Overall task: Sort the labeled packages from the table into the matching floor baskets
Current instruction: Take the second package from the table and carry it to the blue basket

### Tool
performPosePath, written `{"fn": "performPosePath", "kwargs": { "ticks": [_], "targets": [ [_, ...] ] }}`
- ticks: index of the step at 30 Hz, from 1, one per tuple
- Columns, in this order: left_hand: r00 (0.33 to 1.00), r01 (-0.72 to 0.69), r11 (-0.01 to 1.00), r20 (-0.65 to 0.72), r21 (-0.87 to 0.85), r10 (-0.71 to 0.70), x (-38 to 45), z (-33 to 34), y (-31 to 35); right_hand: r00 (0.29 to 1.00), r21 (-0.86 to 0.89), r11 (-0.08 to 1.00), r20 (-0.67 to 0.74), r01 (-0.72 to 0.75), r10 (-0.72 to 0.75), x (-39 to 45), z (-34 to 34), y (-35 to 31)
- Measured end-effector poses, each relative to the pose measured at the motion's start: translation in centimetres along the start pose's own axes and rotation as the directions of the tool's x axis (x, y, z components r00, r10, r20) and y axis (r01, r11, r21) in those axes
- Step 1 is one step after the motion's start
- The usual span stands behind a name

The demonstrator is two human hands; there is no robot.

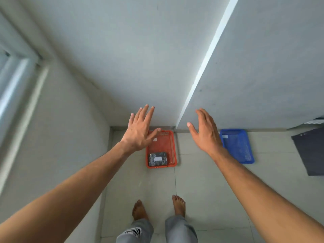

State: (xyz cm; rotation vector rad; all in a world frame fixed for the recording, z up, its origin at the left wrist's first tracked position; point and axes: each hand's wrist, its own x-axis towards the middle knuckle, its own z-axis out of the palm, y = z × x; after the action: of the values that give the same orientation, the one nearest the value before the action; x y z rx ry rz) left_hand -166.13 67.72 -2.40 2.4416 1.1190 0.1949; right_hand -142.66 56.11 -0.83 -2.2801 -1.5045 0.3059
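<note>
2 empty, spread hands, left hand (140,129) and right hand (206,131), hover above the package (157,159) in the red basket (172,146).

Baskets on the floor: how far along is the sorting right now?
Done: one dark wrapped package with a white label lies in the red basket. The blue basket looks empty apart from a white tag on its wall. In hand: nothing; the left hand and right hand are both open and empty above the baskets. Left: the table is out of view, so the remaining count cannot be told.
</note>
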Motion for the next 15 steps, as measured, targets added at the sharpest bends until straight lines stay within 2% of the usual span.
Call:
{"fn": "performPosePath", "kwargs": {
  "ticks": [3, 7, 11, 15],
  "targets": [
    [0.998, -0.059, 0.998, -0.03, 0.009, 0.06, -1.8, -5.7, 3.1, 0.994, 0.013, 1.0, -0.112, 0.002, -0.001, -2.2, -5.9, -2.3],
    [0.985, -0.154, 0.988, -0.08, 0.017, 0.155, -3.0, -10.1, 6.7, 0.972, 0.033, 0.999, -0.233, 0.008, 0.0, -4.8, -10.4, -3.4],
    [0.97, -0.22, 0.975, -0.097, 0.036, 0.222, -3.0, -11.4, 10.2, 0.954, 0.029, 0.999, -0.298, 0.016, -0.006, -7.3, -13.1, -2.9],
    [0.948, -0.307, 0.951, -0.078, 0.043, 0.31, -2.5, -10.6, 15.8, 0.932, 0.059, 0.998, -0.359, -0.029, 0.048, -10.1, -15.7, 0.1]
  ]
}}
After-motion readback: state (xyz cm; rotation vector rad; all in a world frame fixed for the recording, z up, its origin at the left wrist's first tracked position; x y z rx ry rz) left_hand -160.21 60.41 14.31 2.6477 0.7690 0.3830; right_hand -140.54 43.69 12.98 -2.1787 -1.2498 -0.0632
